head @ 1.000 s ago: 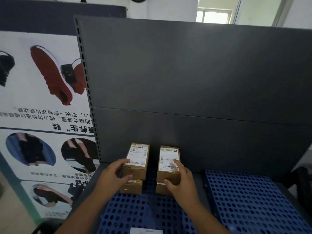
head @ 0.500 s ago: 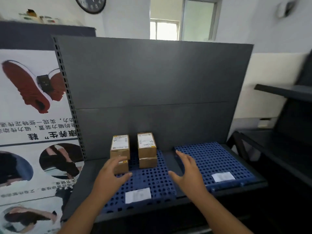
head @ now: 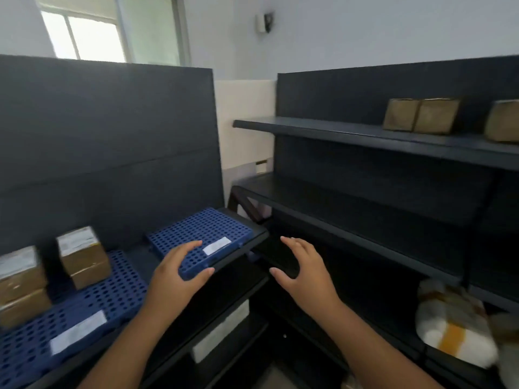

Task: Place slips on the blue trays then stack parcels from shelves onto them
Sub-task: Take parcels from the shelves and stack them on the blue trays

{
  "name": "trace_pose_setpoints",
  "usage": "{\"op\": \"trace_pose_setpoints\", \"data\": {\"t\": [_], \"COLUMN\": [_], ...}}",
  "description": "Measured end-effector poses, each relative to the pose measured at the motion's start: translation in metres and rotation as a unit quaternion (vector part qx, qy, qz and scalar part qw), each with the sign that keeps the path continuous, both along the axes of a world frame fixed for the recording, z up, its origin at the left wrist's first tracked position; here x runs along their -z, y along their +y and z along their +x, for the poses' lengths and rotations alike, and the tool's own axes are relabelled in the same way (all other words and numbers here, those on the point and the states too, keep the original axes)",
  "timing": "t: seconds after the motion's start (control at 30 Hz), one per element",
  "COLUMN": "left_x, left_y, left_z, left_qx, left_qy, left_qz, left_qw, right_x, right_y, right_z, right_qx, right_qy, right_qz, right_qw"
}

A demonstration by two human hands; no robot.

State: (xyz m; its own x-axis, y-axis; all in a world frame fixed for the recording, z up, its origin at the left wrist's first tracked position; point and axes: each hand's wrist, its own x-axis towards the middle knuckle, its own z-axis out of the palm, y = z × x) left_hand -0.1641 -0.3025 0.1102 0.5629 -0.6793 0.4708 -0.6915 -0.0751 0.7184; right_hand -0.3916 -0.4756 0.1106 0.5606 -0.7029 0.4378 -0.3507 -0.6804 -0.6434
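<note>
From my head camera, the nearer blue tray (head: 92,301) is a flat plastic grid, punched all over with round holes, lying on the dark, matte metal shelf (head: 241,248) at my left. A white paper slip (head: 78,332) lies flat near its front edge. At the back of this tray stand two short stacks of parcels, each two high: plain brown cardboard blocks with white printed labels on top, the left stack (head: 22,284) cut by the frame edge, the right stack (head: 83,256) turned slightly. The second blue tray (head: 196,228), of the same perforated plastic, sits farther along the same shelf with its own slip (head: 216,245) near the front; it carries no parcel.

My left hand (head: 174,279) hangs over the front corner of that second tray, palm down, fingers spread and slightly curled, grasping nothing. My right hand (head: 304,269) is held out past the shelf's end, over shadow, fingers loose and apart, also empty.

To my right, on a higher dark shelf (head: 365,136), more brown cardboard parcels (head: 421,115) stand side by side, blurred. Low at the right lies something soft, white with an orange band (head: 452,329); I cannot tell what it is.
</note>
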Motion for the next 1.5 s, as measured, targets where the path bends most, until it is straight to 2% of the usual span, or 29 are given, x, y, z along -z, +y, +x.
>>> {"op": "trace_pose_setpoints", "data": {"t": [0.3,0.57,0.77,1.1,1.37,1.5], "left_x": [-0.001,0.007,0.017,0.048,0.071,0.080], "left_y": [-0.153,-0.274,-0.341,-0.451,-0.543,-0.576], "left_z": [-0.158,-0.319,-0.416,-0.480,-0.528,-0.553], "left_qx": [0.175,0.269,0.333,0.402,0.442,0.469], "left_qy": [0.009,0.019,0.031,0.078,0.078,0.064], "left_qz": [0.004,0.005,0.021,0.092,0.128,0.152], "left_qw": [0.985,0.963,0.942,0.907,0.884,0.868], "right_x": [0.000,0.005,0.019,0.041,0.054,0.058], "right_y": [-0.068,-0.133,-0.175,-0.253,-0.321,-0.354], "right_z": [-0.207,-0.394,-0.487,-0.534,-0.529,-0.531], "right_qx": [0.172,0.288,0.351,0.408,0.448,0.436], "right_qy": [0.011,0.019,0.016,0.003,-0.029,-0.053], "right_qz": [-0.002,-0.005,0.011,0.072,0.152,0.198], "right_qw": [0.985,0.957,0.936,0.910,0.880,0.876]}}
